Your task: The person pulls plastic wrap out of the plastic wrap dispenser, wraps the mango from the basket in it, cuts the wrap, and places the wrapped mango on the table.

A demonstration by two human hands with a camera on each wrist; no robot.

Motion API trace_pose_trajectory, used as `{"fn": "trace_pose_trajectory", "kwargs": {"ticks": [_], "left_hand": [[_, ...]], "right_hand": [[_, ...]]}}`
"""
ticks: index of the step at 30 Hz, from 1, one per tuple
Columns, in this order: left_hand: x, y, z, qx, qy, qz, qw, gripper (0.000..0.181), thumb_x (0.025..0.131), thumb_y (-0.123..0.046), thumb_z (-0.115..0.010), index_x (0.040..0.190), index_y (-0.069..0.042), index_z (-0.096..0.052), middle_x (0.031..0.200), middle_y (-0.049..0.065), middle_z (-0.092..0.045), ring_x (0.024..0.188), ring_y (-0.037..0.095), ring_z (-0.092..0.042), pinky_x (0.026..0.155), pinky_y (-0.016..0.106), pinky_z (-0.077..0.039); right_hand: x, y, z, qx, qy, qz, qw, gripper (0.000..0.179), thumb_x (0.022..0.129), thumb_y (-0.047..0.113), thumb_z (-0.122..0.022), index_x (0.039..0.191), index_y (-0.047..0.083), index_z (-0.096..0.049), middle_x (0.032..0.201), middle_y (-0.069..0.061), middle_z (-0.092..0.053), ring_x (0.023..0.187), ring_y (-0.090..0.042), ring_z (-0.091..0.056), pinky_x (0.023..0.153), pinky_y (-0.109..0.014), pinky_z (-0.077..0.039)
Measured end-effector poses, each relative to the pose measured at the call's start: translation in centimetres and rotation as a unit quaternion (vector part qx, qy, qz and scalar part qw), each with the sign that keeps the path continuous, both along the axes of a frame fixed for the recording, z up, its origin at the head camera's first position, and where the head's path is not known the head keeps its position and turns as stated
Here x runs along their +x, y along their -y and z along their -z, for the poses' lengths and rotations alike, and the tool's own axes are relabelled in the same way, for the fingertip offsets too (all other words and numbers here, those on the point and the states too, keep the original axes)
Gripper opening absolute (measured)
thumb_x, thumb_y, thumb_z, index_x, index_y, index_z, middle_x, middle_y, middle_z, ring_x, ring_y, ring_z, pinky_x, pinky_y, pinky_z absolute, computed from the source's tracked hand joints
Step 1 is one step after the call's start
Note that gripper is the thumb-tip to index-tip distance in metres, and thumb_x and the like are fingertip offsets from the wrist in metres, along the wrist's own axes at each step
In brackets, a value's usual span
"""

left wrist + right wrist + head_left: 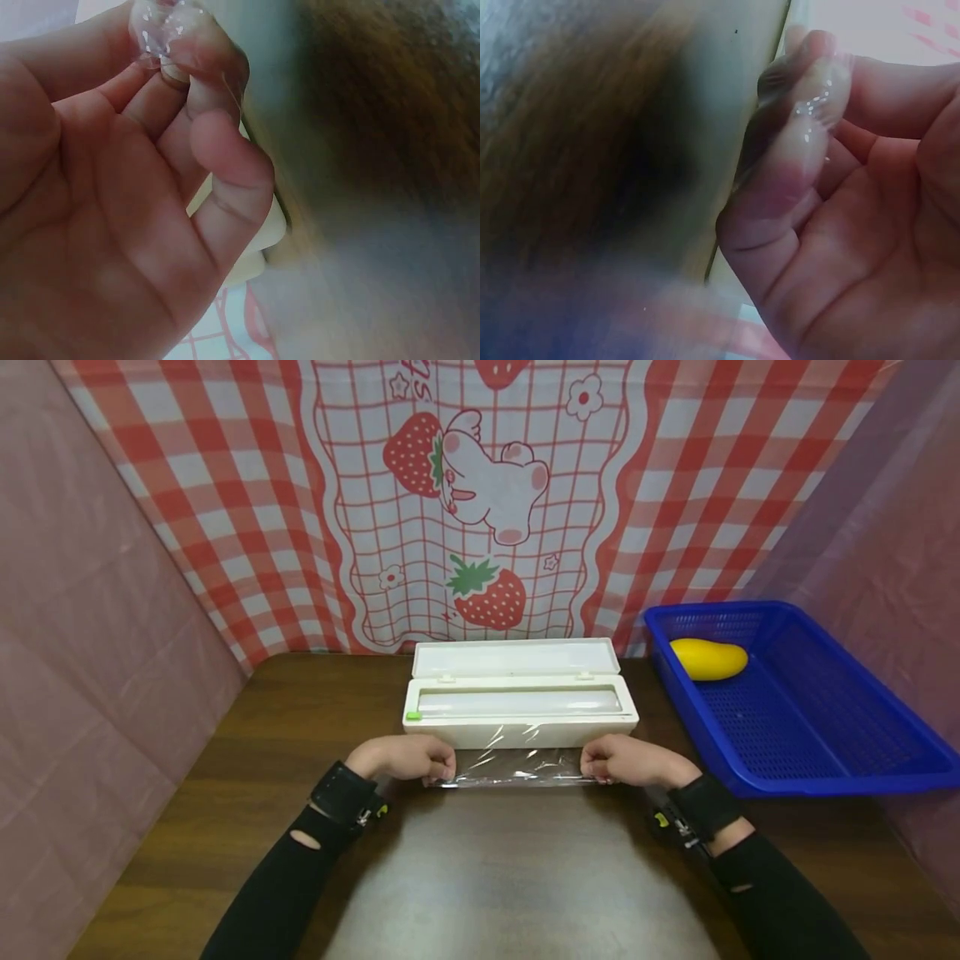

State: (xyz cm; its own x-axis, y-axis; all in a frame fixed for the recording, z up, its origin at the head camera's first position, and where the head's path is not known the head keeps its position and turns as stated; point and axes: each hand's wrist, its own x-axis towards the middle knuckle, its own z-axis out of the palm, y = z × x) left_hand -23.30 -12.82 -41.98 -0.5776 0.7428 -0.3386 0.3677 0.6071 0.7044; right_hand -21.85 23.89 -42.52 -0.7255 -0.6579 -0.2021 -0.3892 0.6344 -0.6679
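A white cling film dispenser stands at the back of the table with its lid tipped back. Inside lies a roll of film, and a small green slider sits at the left end of the front rail. Clear plastic wrap stretches from the box towards me. My left hand pinches its left front corner; the right hand pinches the right one. In the left wrist view, crumpled wrap shows between thumb and fingers. Glossy film covers the right fingertips in the right wrist view.
To the right stands a blue plastic basket, close to my right forearm. A yellow mango-shaped fruit lies in its back left part. Behind the dispenser hangs a red-and-white checked cloth. Brown wooden tabletop extends around the box.
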Motion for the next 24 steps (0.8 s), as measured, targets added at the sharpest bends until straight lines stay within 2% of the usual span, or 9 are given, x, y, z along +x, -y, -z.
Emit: {"fn": "trace_pose_trajectory", "kwargs": {"ticks": [6, 10, 12, 14, 19, 24], "left_hand": [[0.0, 0.1, 0.4, -0.005, -0.011, -0.004, 0.9999, 0.015, 0.094, -0.013, -0.048, 0.084, -0.008, -0.057, 0.072, 0.000, -0.050, 0.068, 0.015, -0.051, 0.065, 0.029, -0.045], [0.3, 0.2, 0.7, 0.011, -0.044, -0.013, 0.9989, 0.016, 0.095, -0.016, -0.048, 0.084, -0.009, -0.057, 0.070, -0.001, -0.051, 0.066, 0.014, -0.049, 0.062, 0.028, -0.042], [0.6, 0.4, 1.0, 0.022, -0.076, -0.018, 0.9967, 0.016, 0.095, -0.017, -0.049, 0.084, -0.011, -0.058, 0.069, -0.002, -0.051, 0.064, 0.012, -0.049, 0.061, 0.027, -0.041], [1.0, 0.7, 1.2, 0.028, -0.109, -0.023, 0.9934, 0.015, 0.095, -0.019, -0.050, 0.084, -0.013, -0.059, 0.069, -0.004, -0.051, 0.064, 0.010, -0.049, 0.061, 0.027, -0.041], [2.7, 1.3, 1.0, 0.031, -0.183, -0.009, 0.9826, 0.010, 0.092, -0.024, -0.055, 0.086, -0.019, -0.062, 0.075, -0.009, -0.054, 0.070, 0.007, -0.050, 0.067, 0.026, -0.043], [4.4, 1.6, 0.9, 0.020, -0.268, 0.017, 0.9632, 0.007, 0.090, -0.025, -0.058, 0.085, -0.021, -0.063, 0.079, -0.014, -0.054, 0.073, 0.003, -0.051, 0.071, 0.023, -0.044]], "right_hand": [[0.1, 0.1, 0.2, 0.000, 0.006, 0.000, 1.0000, 0.014, 0.091, 0.008, -0.049, 0.078, 0.008, -0.056, 0.065, 0.003, -0.048, 0.058, -0.011, -0.046, 0.054, -0.026, -0.037], [0.4, -0.2, 0.5, -0.007, -0.010, -0.005, 0.9999, 0.015, 0.093, 0.012, -0.049, 0.080, 0.009, -0.056, 0.067, 0.003, -0.049, 0.061, -0.011, -0.048, 0.057, -0.026, -0.039], [0.9, -0.4, 0.7, -0.001, -0.039, -0.013, 0.9992, 0.014, 0.094, 0.015, -0.050, 0.081, 0.013, -0.056, 0.069, 0.005, -0.050, 0.064, -0.009, -0.049, 0.059, -0.027, -0.040], [1.4, -0.5, 0.9, 0.009, -0.084, -0.022, 0.9962, 0.013, 0.093, 0.018, -0.052, 0.081, 0.018, -0.057, 0.071, 0.009, -0.051, 0.067, -0.006, -0.049, 0.063, -0.027, -0.041], [3.2, -0.5, 1.2, 0.013, -0.190, -0.049, 0.9805, 0.010, 0.090, 0.018, -0.058, 0.082, 0.024, -0.057, 0.079, 0.013, -0.049, 0.073, -0.003, -0.047, 0.068, -0.026, -0.042], [4.8, -0.4, 1.1, 0.007, -0.243, -0.053, 0.9686, 0.011, 0.089, 0.015, -0.059, 0.082, 0.024, -0.057, 0.080, 0.012, -0.044, 0.072, -0.002, -0.045, 0.065, -0.024, -0.042]]}}
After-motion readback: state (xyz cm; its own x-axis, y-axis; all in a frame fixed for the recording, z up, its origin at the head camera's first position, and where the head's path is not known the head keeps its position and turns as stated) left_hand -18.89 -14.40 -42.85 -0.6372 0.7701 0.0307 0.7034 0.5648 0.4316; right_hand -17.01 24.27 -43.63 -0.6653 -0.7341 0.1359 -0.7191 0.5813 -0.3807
